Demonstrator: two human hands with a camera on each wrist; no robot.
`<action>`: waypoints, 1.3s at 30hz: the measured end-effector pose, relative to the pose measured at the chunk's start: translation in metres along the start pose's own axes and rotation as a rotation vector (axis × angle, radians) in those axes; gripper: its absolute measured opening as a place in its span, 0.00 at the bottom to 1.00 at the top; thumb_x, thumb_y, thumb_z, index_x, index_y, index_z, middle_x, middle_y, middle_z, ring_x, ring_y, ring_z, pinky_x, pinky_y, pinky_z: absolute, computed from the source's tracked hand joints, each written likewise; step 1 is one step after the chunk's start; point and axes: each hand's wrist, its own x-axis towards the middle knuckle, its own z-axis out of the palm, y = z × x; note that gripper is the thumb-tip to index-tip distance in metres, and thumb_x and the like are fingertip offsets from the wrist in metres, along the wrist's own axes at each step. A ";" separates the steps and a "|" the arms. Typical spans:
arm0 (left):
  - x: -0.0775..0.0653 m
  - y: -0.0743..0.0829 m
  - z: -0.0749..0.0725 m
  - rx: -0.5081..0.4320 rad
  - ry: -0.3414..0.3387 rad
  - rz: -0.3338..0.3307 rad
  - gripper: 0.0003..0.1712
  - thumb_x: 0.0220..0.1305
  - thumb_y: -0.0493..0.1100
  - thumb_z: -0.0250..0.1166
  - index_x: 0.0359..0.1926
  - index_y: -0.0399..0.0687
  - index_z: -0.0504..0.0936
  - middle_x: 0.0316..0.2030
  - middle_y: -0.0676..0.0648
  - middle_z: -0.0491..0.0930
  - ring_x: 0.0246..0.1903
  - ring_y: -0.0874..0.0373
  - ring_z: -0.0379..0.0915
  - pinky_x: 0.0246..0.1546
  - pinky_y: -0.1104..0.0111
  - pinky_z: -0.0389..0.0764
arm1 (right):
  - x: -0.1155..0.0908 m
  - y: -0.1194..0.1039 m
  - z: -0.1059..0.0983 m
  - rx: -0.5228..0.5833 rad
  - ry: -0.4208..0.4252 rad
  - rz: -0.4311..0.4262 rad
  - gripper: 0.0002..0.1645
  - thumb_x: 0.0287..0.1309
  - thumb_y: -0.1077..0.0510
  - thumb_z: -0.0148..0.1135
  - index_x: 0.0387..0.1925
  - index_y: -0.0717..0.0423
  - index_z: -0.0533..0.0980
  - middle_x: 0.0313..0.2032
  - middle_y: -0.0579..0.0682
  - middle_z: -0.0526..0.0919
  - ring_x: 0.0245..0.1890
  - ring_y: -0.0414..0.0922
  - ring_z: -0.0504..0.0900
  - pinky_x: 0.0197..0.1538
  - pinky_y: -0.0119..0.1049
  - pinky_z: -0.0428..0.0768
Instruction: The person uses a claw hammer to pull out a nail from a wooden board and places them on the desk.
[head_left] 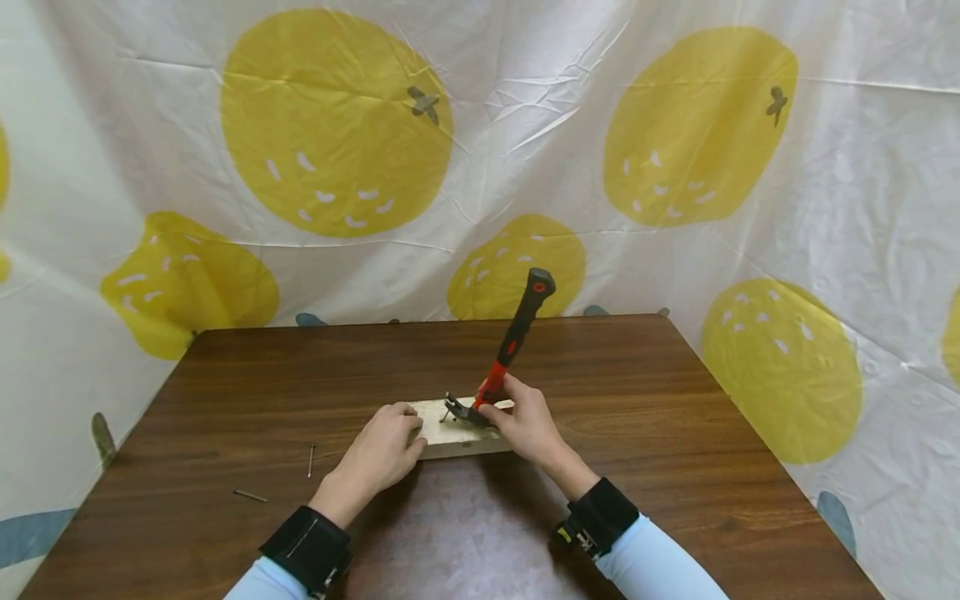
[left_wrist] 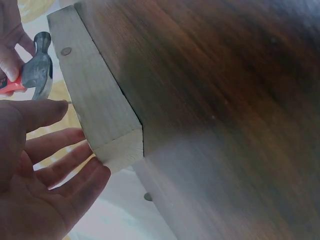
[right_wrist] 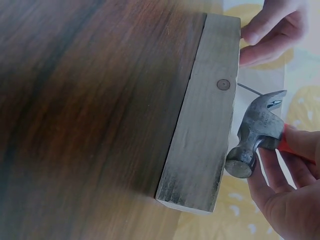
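A pale wooden block [head_left: 465, 450] lies on the table. My left hand [head_left: 386, 446] is at the block's left end, its fingers extended and touching the top edge and end. With my right hand [head_left: 525, 421] I hold a claw hammer [head_left: 517, 333] low on its red neck, thumb and fingers close to the head. Its black and red handle stands up, tilted to the right. The hammer's head rests over the block's top, its face at the surface in the right wrist view. A thin nail [right_wrist: 250, 89] sticks up from the block, its upper end at the claw.
Two loose nails, one nail [head_left: 311, 461] nearer the left hand and another nail [head_left: 250, 496] farther left, lie on the brown wooden table [head_left: 637, 400]. A curtain [head_left: 525, 167] printed with yellow fruit hangs behind and along the sides. A round knot [right_wrist: 223, 84] marks the block's front face.
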 end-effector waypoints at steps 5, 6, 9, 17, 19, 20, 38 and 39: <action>0.000 0.000 0.000 -0.001 -0.003 0.000 0.10 0.62 0.36 0.71 0.41 0.32 0.87 0.45 0.36 0.82 0.48 0.38 0.78 0.52 0.50 0.79 | 0.000 0.000 -0.001 -0.005 0.023 0.031 0.12 0.59 0.70 0.71 0.44 0.60 0.80 0.36 0.51 0.88 0.41 0.51 0.86 0.42 0.43 0.86; 0.000 0.000 0.000 0.000 -0.002 0.002 0.10 0.62 0.36 0.71 0.41 0.32 0.87 0.45 0.36 0.82 0.48 0.38 0.78 0.52 0.50 0.79 | 0.000 0.000 -0.002 -0.009 0.028 0.041 0.12 0.59 0.69 0.72 0.43 0.59 0.80 0.36 0.50 0.88 0.41 0.50 0.86 0.42 0.41 0.86; 0.000 0.001 0.000 0.002 -0.001 0.008 0.11 0.62 0.36 0.72 0.41 0.32 0.87 0.45 0.36 0.82 0.47 0.38 0.78 0.52 0.50 0.79 | 0.000 -0.001 -0.003 -0.004 0.045 0.055 0.12 0.59 0.69 0.72 0.43 0.59 0.80 0.36 0.50 0.88 0.41 0.49 0.87 0.42 0.38 0.86; 0.000 0.001 -0.002 0.021 -0.024 -0.004 0.10 0.63 0.37 0.71 0.42 0.33 0.87 0.46 0.36 0.81 0.48 0.38 0.78 0.52 0.50 0.79 | 0.000 0.002 -0.004 0.077 0.090 0.080 0.13 0.57 0.71 0.72 0.44 0.63 0.81 0.38 0.55 0.88 0.43 0.53 0.87 0.43 0.37 0.84; 0.000 0.002 -0.003 0.017 -0.026 -0.006 0.10 0.63 0.37 0.71 0.41 0.33 0.87 0.46 0.36 0.81 0.48 0.38 0.78 0.51 0.50 0.79 | 0.000 0.003 -0.004 0.085 0.098 0.084 0.13 0.58 0.71 0.72 0.45 0.63 0.81 0.38 0.56 0.88 0.43 0.54 0.86 0.43 0.36 0.84; -0.001 0.002 -0.003 0.014 -0.024 -0.006 0.10 0.62 0.37 0.71 0.41 0.34 0.87 0.46 0.36 0.81 0.48 0.38 0.78 0.51 0.50 0.79 | 0.000 0.003 -0.004 0.087 0.101 0.089 0.13 0.58 0.70 0.72 0.46 0.64 0.81 0.38 0.55 0.88 0.44 0.54 0.86 0.43 0.36 0.84; 0.007 0.008 0.002 -0.078 0.184 0.014 0.21 0.64 0.41 0.73 0.53 0.31 0.83 0.46 0.38 0.82 0.48 0.40 0.79 0.48 0.47 0.80 | -0.007 -0.026 -0.009 0.108 0.130 0.100 0.14 0.57 0.73 0.70 0.46 0.70 0.79 0.38 0.63 0.87 0.43 0.60 0.85 0.41 0.48 0.82; 0.007 0.009 0.003 -0.095 0.205 0.020 0.22 0.63 0.40 0.73 0.54 0.32 0.83 0.46 0.38 0.82 0.47 0.40 0.79 0.48 0.48 0.80 | -0.007 -0.028 -0.010 0.112 0.127 0.101 0.14 0.58 0.74 0.69 0.46 0.71 0.79 0.39 0.64 0.86 0.43 0.60 0.85 0.41 0.47 0.82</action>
